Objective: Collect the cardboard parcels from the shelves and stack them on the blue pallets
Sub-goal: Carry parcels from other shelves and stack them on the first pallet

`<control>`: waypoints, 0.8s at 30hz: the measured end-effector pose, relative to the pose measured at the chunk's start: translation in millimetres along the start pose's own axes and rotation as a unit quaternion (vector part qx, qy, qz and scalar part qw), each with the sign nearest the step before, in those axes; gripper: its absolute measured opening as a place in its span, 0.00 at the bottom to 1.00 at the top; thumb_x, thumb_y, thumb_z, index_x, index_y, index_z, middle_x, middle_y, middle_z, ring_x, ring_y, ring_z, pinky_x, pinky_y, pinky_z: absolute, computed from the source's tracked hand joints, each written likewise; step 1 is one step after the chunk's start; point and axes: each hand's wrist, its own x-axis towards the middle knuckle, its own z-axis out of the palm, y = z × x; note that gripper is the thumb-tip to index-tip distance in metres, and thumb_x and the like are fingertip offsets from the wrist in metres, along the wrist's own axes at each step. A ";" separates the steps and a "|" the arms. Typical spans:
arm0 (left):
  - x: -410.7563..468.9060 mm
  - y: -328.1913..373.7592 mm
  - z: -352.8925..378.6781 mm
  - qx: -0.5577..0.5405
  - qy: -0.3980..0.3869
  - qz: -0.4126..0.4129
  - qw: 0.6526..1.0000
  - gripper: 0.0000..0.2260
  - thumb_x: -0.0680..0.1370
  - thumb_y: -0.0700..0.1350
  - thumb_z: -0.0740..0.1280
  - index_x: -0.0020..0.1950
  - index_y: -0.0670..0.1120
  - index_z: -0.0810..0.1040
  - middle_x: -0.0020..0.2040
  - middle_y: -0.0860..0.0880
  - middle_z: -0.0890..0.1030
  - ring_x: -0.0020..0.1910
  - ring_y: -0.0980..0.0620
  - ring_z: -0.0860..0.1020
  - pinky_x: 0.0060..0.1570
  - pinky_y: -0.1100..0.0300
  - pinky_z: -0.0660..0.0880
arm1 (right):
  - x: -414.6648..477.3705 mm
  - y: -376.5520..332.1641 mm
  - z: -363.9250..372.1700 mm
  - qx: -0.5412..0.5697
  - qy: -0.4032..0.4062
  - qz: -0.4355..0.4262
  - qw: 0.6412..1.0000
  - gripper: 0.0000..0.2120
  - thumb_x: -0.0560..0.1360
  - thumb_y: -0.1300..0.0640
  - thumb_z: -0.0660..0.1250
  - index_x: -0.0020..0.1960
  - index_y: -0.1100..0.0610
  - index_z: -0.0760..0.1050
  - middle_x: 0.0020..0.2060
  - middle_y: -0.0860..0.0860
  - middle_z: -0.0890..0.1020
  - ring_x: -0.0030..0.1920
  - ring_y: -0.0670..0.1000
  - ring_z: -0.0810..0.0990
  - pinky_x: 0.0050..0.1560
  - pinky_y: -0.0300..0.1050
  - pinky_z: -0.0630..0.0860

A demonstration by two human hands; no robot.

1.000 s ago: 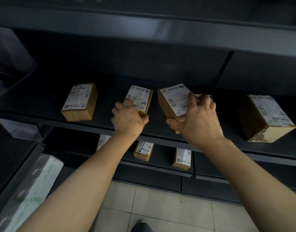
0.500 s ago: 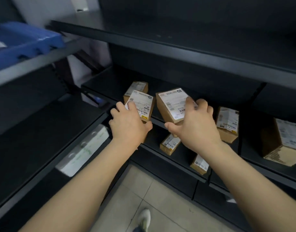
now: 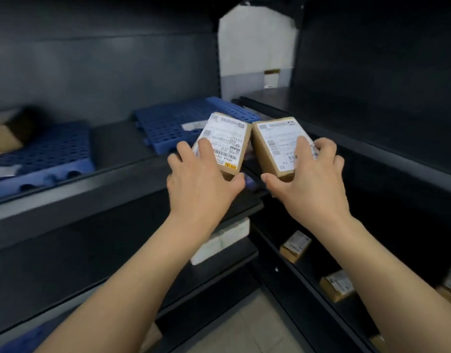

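Observation:
My left hand (image 3: 202, 184) grips a small cardboard parcel (image 3: 227, 138) with a white label, held in the air. My right hand (image 3: 310, 184) grips a second labelled cardboard parcel (image 3: 275, 143) beside it. Both parcels hover in front of a blue perforated pallet (image 3: 173, 121) lying on the dark shelf ahead. A second blue pallet (image 3: 48, 154) lies further left on the same shelf, with a brown parcel (image 3: 2, 138) on its far left part.
Dark metal shelving fills the left and right. More small parcels (image 3: 294, 244) (image 3: 338, 285) sit on the lower right shelves. A white wrapped package (image 3: 222, 240) lies on a lower shelf below my hands. Tiled floor (image 3: 245, 327) shows at the bottom.
I have turned left from the right-hand shelves, carrying both parcels. The blue pallets have come into view ahead, and the parcels now hang in front of the nearer one.

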 end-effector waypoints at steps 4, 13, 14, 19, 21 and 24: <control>17.2 -42.8 -44.8 0.008 0.069 -0.026 0.997 0.33 0.69 0.63 0.66 0.66 0.46 0.60 0.61 0.43 0.63 0.59 0.42 0.65 0.43 0.55 0.63 | 17.2 -63.2 5.2 0.027 0.029 -0.054 0.998 0.38 0.70 0.40 0.68 0.73 0.52 0.56 0.69 0.55 0.57 0.65 0.59 0.61 0.60 0.52 0.68; 47.1 -170.4 -112.8 0.065 0.146 -0.130 0.979 0.35 0.69 0.64 0.66 0.67 0.45 0.61 0.62 0.41 0.64 0.60 0.39 0.66 0.43 0.53 0.64 | 33.3 -208.4 51.9 0.074 0.010 -0.162 0.984 0.36 0.70 0.39 0.68 0.71 0.54 0.59 0.69 0.55 0.58 0.64 0.62 0.62 0.60 0.55 0.68; 50.1 -183.5 -118.0 0.069 0.148 -0.139 0.977 0.35 0.69 0.64 0.66 0.67 0.45 0.61 0.63 0.41 0.64 0.61 0.39 0.66 0.44 0.52 0.66 | 34.2 -222.5 58.3 0.078 0.003 -0.172 0.982 0.36 0.70 0.39 0.68 0.71 0.54 0.60 0.68 0.55 0.58 0.64 0.62 0.62 0.60 0.55 0.68; 60.5 -234.1 -137.8 0.087 0.159 -0.180 0.967 0.34 0.69 0.64 0.65 0.66 0.44 0.62 0.62 0.40 0.65 0.60 0.39 0.67 0.42 0.52 0.64 | 40.9 -281.2 88.5 0.089 -0.035 -0.204 0.974 0.37 0.70 0.37 0.67 0.71 0.54 0.60 0.67 0.55 0.59 0.64 0.62 0.63 0.59 0.57 0.70; 63.9 -250.9 -143.2 0.095 0.167 -0.191 0.963 0.34 0.69 0.64 0.65 0.65 0.43 0.63 0.60 0.39 0.66 0.59 0.38 0.67 0.43 0.52 0.65 | 46.4 -300.3 99.8 0.092 -0.050 -0.214 0.971 0.38 0.70 0.36 0.67 0.72 0.55 0.60 0.67 0.56 0.59 0.64 0.63 0.63 0.59 0.58 0.71; 70.1 -268.5 -150.7 0.099 0.178 -0.212 0.956 0.36 0.68 0.64 0.66 0.66 0.42 0.63 0.60 0.39 0.67 0.59 0.37 0.67 0.49 0.47 0.69 | 57.0 -322.8 115.0 0.096 -0.081 -0.222 0.967 0.38 0.71 0.36 0.67 0.72 0.56 0.60 0.68 0.56 0.59 0.65 0.63 0.62 0.60 0.59 0.72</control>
